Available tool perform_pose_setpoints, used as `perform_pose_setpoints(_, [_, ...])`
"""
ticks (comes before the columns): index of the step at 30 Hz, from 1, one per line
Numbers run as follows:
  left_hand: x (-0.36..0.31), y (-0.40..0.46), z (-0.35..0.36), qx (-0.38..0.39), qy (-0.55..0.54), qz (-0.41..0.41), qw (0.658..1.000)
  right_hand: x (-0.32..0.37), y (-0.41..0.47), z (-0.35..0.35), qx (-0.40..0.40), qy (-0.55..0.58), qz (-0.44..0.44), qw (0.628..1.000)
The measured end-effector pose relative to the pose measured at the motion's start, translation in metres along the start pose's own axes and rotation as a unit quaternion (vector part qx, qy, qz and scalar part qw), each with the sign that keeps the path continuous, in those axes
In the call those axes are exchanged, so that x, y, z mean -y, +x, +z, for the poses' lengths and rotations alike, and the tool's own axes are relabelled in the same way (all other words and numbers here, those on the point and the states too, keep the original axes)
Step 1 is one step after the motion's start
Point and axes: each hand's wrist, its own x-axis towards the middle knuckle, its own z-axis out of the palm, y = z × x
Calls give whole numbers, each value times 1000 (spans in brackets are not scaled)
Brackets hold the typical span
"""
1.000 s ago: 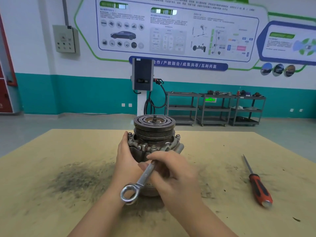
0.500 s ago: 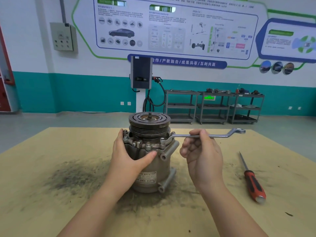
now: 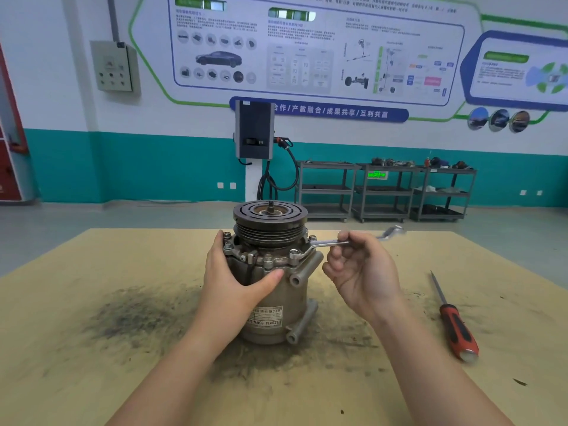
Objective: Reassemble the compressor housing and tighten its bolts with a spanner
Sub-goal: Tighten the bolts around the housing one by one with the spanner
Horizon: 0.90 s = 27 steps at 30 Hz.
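Screwdriver [image 3: 455, 325] lies right of compressor [image 3: 270, 272], well apart, table [image 3: 92, 348] smudged

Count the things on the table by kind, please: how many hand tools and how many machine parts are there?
Hand tools: 2, the spanner held in the right hand and the red-handled screwdriver.
Machine parts: 1, the compressor, steadied by the left hand.
Total: 3.
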Motion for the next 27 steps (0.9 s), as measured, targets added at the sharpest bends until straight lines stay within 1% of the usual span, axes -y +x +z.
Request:
perform_pose_setpoints(3, [3, 1, 0, 1, -1, 3, 1000, -15, -12, 3, -42, 1, -102, 994])
perform_pose_setpoints(5, [5, 1, 0, 0, -1, 4, 1000, -24, -26, 3, -40, -67, -211, 974])
perform_pose_setpoints(6, [5, 2, -1, -1, -1, 4, 1000, -29, -34, 4, -31, -131, -279, 951])
perform_pose_setpoints(7, [5, 2, -1, -1, -1, 4, 1000, -34, -41, 5, -18, -201, -347, 916])
perform_pose_setpoints(8, [6, 2, 0, -3, -2, 6, 1000, -40, -45, 7, -4, -257, -399, 880])
perform_pose_setpoints(9, [6, 2, 0, -5, -2, 7, 1000, -44, -48, 8, 3, -296, -427, 855])
perform_pose_setpoints(10, [6, 2, 0, -8, -1, 7, 1000, -46, -50, 10, 4, -317, -435, 843])
perform_pose_setpoints(12, [6, 2, 2, -14, -1, 8, 1000, -45, -50, 12, 18, -344, -435, 832])
perform_pose_setpoints(14, [7, 2, 3, -15, -6, 11, 1000, -44, -52, 14, 29, -383, -444, 810])
perform_pose_setpoints(20, [8, 5, 1, -27, 12, 16, 999, -45, -59, 21, 53, -449, -467, 760])
perform_pose_setpoints(21, [8, 6, -1, -28, 10, 14, 999, -44, -59, 21, 57, -445, -469, 761])
perform_pose_setpoints(22, [9, 8, -3, -24, 3, 11, 1000, -41, -59, 22, 65, -423, -470, 772])
perform_pose_setpoints(24, [12, 16, -12, 8, -19, 1, 1000, -32, -57, 22, 63, -341, -463, 816])
perform_pose_setpoints(25, [13, 20, -18, 41, -33, -4, 999, -25, -55, 21, 52, -292, -450, 842])
perform_pose_setpoints(27, [16, 27, -29, 126, -67, -13, 990, -12, -49, 16, 26, -204, -396, 895])
